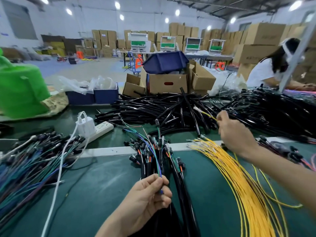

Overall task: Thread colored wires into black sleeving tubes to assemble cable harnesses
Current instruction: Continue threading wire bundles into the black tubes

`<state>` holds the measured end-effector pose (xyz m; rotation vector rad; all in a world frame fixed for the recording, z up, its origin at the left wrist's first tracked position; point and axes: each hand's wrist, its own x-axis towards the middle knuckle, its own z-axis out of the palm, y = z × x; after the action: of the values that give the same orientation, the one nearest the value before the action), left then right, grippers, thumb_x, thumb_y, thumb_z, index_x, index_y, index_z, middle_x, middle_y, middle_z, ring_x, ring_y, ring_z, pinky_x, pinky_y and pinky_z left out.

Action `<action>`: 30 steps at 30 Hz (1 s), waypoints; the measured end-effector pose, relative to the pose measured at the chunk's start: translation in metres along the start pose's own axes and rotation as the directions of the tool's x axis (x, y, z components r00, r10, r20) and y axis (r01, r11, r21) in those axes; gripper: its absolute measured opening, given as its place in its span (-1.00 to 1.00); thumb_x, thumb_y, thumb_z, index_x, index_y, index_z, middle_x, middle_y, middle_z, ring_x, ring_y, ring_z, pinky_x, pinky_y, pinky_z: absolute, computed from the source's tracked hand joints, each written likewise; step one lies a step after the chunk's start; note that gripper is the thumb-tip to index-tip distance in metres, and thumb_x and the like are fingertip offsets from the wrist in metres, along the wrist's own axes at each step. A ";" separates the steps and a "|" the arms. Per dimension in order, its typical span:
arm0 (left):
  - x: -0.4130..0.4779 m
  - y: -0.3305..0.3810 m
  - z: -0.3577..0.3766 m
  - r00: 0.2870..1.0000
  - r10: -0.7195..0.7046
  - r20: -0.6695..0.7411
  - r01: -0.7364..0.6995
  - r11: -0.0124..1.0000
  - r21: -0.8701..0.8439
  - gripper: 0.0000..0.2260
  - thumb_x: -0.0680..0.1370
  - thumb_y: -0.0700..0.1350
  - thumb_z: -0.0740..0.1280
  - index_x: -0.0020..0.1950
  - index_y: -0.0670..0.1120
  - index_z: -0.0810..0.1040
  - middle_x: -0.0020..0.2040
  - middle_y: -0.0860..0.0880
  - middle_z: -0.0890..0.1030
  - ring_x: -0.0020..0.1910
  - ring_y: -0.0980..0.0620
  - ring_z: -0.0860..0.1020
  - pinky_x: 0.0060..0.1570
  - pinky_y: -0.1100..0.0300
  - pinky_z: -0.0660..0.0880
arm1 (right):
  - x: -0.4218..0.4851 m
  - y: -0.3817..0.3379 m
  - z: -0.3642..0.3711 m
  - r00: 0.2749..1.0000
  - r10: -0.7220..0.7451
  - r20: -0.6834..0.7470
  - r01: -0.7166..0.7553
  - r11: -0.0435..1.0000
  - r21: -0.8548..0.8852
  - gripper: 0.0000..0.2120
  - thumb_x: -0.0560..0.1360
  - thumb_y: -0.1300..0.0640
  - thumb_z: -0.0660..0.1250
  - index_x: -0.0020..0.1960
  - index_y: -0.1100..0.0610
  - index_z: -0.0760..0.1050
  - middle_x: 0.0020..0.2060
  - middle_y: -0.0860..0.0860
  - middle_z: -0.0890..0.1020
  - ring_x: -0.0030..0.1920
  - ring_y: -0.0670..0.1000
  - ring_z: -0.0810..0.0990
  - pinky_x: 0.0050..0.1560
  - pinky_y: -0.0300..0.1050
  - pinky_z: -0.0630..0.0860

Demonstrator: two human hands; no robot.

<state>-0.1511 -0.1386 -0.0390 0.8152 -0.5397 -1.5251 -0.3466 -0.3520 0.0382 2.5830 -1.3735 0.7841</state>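
Two hands are at work. Nearest to us, our left hand is curled and pinches a few colored wires. Farther out, our right hand pinches a single yellow wire above the yellow bundle on the tabletop. We judge that we are gathering wires. Next, this one should join the left hand's set, then enter a tube from the black pile behind.

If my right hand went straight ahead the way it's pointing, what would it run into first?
The right hand, pinching one yellow wire, points forward and to the left. First in that line looks to be the pile of black tubes, though depth is hard to judge from this one view.
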 end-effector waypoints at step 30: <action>0.003 -0.007 -0.009 1.000 -0.019 0.008 0.019 1.000 0.005 -0.88 0.46 -0.16 0.24 -0.12 -0.22 0.47 -0.17 -0.24 0.66 -0.29 -0.06 0.67 -0.31 0.15 0.60 | 0.095 -0.147 -0.054 0.899 -0.264 0.351 -0.247 0.356 0.901 -0.69 0.64 0.25 0.02 0.19 0.22 0.51 -0.64 -0.10 0.25 -0.62 -0.10 0.12 -0.52 -0.24 0.02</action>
<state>-0.1491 -0.1400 -0.0502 0.8205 -0.5430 -1.5456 -0.2061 -0.3189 0.1517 3.8969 -1.1193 1.3699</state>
